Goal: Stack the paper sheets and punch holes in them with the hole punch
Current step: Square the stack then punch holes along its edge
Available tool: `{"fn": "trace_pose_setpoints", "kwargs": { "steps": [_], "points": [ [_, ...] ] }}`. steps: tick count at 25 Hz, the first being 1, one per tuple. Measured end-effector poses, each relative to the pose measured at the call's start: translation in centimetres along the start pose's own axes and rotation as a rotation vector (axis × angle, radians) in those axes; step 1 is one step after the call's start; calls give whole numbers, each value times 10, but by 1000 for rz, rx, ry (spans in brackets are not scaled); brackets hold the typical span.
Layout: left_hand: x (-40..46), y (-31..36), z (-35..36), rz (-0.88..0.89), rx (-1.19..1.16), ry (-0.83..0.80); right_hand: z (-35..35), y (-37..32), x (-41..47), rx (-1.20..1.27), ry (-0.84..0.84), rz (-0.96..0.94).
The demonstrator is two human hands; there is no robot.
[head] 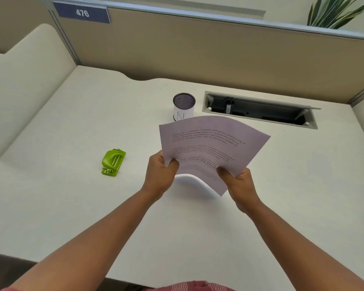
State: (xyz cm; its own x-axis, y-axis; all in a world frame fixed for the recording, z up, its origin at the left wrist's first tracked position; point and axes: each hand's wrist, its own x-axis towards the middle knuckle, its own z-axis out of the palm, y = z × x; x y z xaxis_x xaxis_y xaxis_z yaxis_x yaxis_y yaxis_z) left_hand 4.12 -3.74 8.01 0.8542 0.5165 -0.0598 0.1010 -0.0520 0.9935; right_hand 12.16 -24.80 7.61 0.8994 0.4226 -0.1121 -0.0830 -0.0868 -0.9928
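Both hands hold a bundle of printed paper sheets up above the middle of the white desk. My left hand grips the sheets' lower left corner, thumb on top. At the lower right edge my right hand grips them the same way. The sheets bow upward and their near edge curls under. A green hole punch lies on the desk to the left of my left hand, apart from it.
A mesh pen cup stands just behind the sheets. An open cable hatch is sunk into the desk at the back right. Beige partition walls close the desk's back and sides. A plant shows beyond the partition.
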Motion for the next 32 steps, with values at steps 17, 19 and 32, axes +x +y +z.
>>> {"fn": "trace_pose_setpoints", "kwargs": {
  "steps": [17,19,32],
  "points": [
    [16,2,-19,-47,7,-88,0,-9,9,-29,-110,77],
    [24,7,-28,-94,-2,-119,2,-15,13,6,-149,90],
    [45,10,-80,-610,36,-246,22,-14,41,1,-369,284]
  ]
}}
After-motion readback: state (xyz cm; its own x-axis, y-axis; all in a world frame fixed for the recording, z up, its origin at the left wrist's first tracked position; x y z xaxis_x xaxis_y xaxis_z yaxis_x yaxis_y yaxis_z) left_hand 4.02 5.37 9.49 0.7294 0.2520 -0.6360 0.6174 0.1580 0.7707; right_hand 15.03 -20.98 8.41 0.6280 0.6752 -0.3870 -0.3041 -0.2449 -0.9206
